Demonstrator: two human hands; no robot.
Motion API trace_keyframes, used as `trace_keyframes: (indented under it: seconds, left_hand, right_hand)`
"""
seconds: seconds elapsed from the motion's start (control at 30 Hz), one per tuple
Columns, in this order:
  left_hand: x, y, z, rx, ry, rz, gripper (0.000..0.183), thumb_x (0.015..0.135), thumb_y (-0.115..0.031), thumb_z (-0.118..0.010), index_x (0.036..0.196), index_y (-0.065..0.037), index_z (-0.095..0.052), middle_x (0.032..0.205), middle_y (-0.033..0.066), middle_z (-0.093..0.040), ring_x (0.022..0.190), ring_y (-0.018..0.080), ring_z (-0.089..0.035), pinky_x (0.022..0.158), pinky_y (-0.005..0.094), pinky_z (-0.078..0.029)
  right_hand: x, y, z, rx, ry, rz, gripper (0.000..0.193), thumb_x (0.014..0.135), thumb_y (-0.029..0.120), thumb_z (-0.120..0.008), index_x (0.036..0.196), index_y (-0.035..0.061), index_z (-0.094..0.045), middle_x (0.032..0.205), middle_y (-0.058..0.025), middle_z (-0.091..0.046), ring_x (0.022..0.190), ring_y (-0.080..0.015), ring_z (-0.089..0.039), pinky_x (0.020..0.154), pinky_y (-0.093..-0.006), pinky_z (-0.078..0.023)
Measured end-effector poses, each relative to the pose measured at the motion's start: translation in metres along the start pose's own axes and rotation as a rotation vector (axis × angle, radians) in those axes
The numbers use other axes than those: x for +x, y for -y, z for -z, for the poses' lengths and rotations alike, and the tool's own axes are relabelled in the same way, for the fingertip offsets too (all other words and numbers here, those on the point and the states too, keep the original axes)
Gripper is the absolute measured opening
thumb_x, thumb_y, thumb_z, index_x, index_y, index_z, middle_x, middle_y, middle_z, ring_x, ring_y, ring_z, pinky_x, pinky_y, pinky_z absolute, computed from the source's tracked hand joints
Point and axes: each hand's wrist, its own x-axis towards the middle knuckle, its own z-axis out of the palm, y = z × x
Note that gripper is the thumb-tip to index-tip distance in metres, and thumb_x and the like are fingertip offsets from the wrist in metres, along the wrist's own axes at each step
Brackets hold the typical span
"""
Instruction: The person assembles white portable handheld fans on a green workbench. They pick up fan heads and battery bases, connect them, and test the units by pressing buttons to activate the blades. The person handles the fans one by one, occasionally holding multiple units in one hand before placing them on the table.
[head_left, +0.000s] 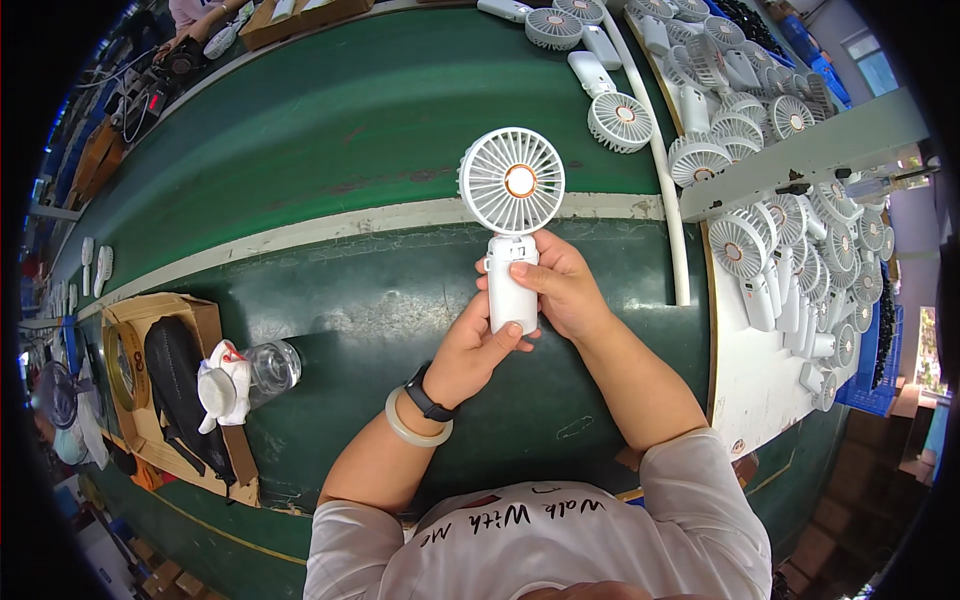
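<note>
A white handheld fan stands upright between my two hands, its round grille pointing away from me with an orange ring at the centre. My left hand is closed round the lower end of the handle, thumb near its base. Higher up, my right hand grips the handle from the right side, its thumb pressed on the front below the neck. The fingers behind the handle are partly hidden. Both hands are above the green work surface.
At the right, many white fans crowd a white board beyond a white pipe. Several more fans lie on the green belt. On the left sit a cardboard box with a black pouch and a clear bottle. Another person's arm shows at the far left.
</note>
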Motion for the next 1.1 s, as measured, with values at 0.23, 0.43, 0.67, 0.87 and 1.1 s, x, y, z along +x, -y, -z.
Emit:
trace_keyframes:
  seconds: [0.23, 0.43, 0.67, 0.87, 1.1]
  left_hand:
    - [0.0, 0.002, 0.001, 0.008, -0.001, -0.012, 0.04, 0.093, -0.014, -0.05, 0.129, -0.001, -0.036, 0.12, 0.0122, -0.052, 0.1, 0.0198, -0.057, 0.083, 0.0323, -0.049]
    - [0.0, 0.004, 0.002, 0.049, 0.016, -0.025, 0.04, 0.093, -0.014, -0.051, 0.128, -0.001, -0.037, 0.12, 0.0113, -0.052, 0.1, 0.0183, -0.056, 0.083, 0.032, -0.048]
    - [0.0, 0.006, 0.003, 0.041, 0.01, -0.026, 0.04, 0.092, -0.014, -0.051, 0.128, -0.001, -0.038, 0.12, 0.011, -0.052, 0.1, 0.0178, -0.056, 0.083, 0.0316, -0.048]
    - [0.0, 0.004, 0.004, 0.033, -0.005, -0.011, 0.042, 0.092, -0.015, -0.051, 0.129, -0.002, -0.035, 0.119, 0.0116, -0.052, 0.098, 0.0195, -0.057, 0.082, 0.0329, -0.05]
    - [0.0, -0.006, 0.004, -0.156, -0.215, -0.061, 0.047, 0.085, -0.005, -0.06, 0.123, -0.01, -0.034, 0.107, 0.0108, -0.053, 0.092, 0.0216, -0.059, 0.07, 0.0382, -0.057]
  right_hand:
    - [0.0, -0.001, -0.001, 0.03, 0.0, -0.001, 0.036, 0.085, 0.011, -0.059, 0.117, 0.002, -0.046, 0.104, -0.0149, -0.062, 0.091, -0.0201, -0.064, 0.067, -0.03, -0.056]
    - [0.0, 0.0, 0.002, 0.035, 0.007, -0.005, 0.035, 0.083, 0.012, -0.059, 0.114, -0.0006, -0.048, 0.101, -0.0202, -0.062, 0.088, -0.025, -0.065, 0.077, -0.0362, -0.054]
    - [0.002, 0.0, 0.004, 0.057, 0.027, -0.027, 0.036, 0.083, 0.012, -0.06, 0.115, -0.0005, -0.048, 0.101, -0.0189, -0.062, 0.089, -0.0242, -0.065, 0.075, -0.0351, -0.055]
    - [0.001, -0.001, 0.001, -0.016, 0.043, -0.023, 0.035, 0.085, 0.014, -0.059, 0.117, 0.0008, -0.049, 0.101, -0.0125, -0.063, 0.084, -0.0169, -0.064, 0.068, -0.0297, -0.054]
    - [0.016, 0.019, 0.012, -0.937, -0.015, 0.371, 0.033, 0.088, 0.02, -0.058, 0.115, 0.0005, -0.055, 0.111, -0.0138, -0.057, 0.104, -0.0235, -0.054, 0.084, -0.032, -0.045]
